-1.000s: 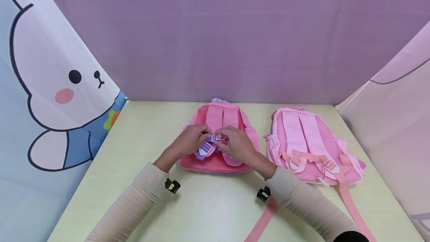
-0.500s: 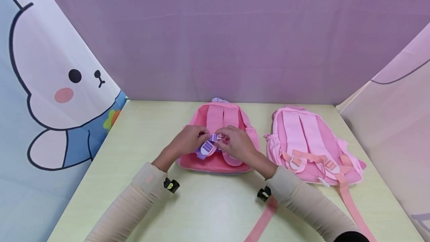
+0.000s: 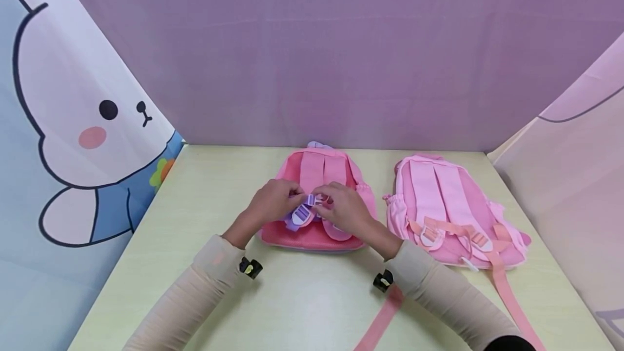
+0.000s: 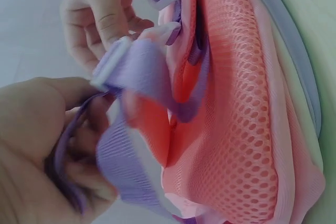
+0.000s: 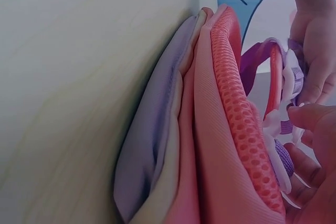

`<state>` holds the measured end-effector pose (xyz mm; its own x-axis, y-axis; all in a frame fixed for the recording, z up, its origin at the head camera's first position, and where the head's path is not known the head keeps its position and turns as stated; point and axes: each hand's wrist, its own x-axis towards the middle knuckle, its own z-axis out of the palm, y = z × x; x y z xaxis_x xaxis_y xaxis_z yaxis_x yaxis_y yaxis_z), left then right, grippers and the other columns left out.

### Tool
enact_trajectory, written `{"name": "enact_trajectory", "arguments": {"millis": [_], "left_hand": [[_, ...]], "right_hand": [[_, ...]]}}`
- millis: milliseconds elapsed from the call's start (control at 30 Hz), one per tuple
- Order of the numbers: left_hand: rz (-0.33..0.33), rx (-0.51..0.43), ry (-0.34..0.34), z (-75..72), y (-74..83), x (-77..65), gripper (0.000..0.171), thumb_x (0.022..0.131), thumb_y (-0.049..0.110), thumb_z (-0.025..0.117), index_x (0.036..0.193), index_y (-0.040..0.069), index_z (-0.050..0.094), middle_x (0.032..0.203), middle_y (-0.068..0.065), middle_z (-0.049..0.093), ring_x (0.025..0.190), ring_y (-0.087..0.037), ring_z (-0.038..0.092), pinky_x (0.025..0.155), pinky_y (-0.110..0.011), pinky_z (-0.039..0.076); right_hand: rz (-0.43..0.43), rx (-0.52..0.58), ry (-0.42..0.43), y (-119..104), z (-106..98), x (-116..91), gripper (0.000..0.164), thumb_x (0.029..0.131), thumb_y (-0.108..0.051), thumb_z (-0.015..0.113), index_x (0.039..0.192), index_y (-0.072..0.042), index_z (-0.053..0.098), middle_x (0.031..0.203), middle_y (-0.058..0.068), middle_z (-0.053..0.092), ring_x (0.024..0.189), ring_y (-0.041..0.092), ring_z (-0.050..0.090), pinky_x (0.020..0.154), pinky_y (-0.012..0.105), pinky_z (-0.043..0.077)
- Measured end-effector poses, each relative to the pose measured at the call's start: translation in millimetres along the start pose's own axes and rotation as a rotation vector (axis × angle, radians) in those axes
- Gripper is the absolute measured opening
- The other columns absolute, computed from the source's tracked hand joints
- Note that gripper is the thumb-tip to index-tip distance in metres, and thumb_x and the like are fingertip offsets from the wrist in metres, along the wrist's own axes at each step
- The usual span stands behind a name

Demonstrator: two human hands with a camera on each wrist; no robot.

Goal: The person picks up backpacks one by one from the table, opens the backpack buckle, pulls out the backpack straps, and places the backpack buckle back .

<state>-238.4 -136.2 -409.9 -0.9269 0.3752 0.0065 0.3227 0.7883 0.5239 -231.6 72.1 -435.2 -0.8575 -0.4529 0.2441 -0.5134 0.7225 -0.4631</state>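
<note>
A pink backpack [image 3: 302,238] lies on the table with its mesh back and shoulder straps facing up. Over its middle, my left hand [image 3: 276,199] holds a purple webbing strap [image 4: 142,72]; part of the webbing loops between the fingers in the left wrist view. A small white buckle [image 3: 310,200] on this strap sits between my two hands. From the other side, my right hand [image 3: 343,207] pinches the buckle's far end with thumb and fingertips, partly hidden by the fingers. Just below, a white strap adjuster [image 3: 300,214] threaded with purple webbing hangs at a shoulder strap's end.
A second, lighter pink backpack [image 3: 446,205] lies to the right, with peach straps across its back. One long peach strap [image 3: 509,297] trails to the table's front edge, and another strap piece [image 3: 380,321] lies near my right sleeve. A purple backdrop [image 3: 312,58] stands behind the table [image 3: 292,302].
The buckle and the adjuster have shifted very slightly to the right. Both hands keep nearly the same place and grip.
</note>
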Motion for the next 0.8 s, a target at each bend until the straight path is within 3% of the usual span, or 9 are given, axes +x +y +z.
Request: {"name": "enact_trajectory", "arguments": {"millis": [200, 433, 800], "left_hand": [[-0.013, -0.116, -0.07, 1.9, -6.0, 0.8, 0.017, 0.102, 0.024, 0.062, 0.097, 0.012, 0.074, 0.077, 0.001, 0.064, 0.074, -0.014, 0.058, 0.069, -0.026, 0.048], [-0.013, -0.164, -0.116, -0.4, -7.0, 3.3, 0.02, 0.104, 0.024, 0.057, 0.104, 0.012, 0.073, 0.082, -0.001, 0.066, 0.076, -0.014, 0.059, 0.071, -0.027, 0.049], [-0.01, -0.257, -0.158, 0.6, -7.4, 6.5, 0.019, 0.105, 0.022, 0.055, 0.103, 0.013, 0.071, 0.089, -0.002, 0.067, 0.084, -0.015, 0.061, 0.076, -0.027, 0.051]], "right_hand": [[-0.004, 0.013, 0.002, 0.2, 0.0, -1.7, 0.029, 0.09, -0.027, 0.079, 0.117, -0.019, 0.073, 0.1, 0.0, 0.07, 0.084, 0.013, 0.061, 0.071, 0.027, 0.054], [-0.006, 0.033, 0.002, -0.3, -1.9, -1.5, 0.03, 0.091, -0.027, 0.078, 0.118, -0.018, 0.073, 0.101, 0.001, 0.069, 0.084, 0.014, 0.062, 0.072, 0.027, 0.055], [-0.03, 0.041, -0.002, 1.9, -1.3, 0.4, 0.03, 0.091, -0.026, 0.077, 0.12, -0.017, 0.073, 0.102, 0.001, 0.07, 0.086, 0.014, 0.062, 0.074, 0.027, 0.055]]}}
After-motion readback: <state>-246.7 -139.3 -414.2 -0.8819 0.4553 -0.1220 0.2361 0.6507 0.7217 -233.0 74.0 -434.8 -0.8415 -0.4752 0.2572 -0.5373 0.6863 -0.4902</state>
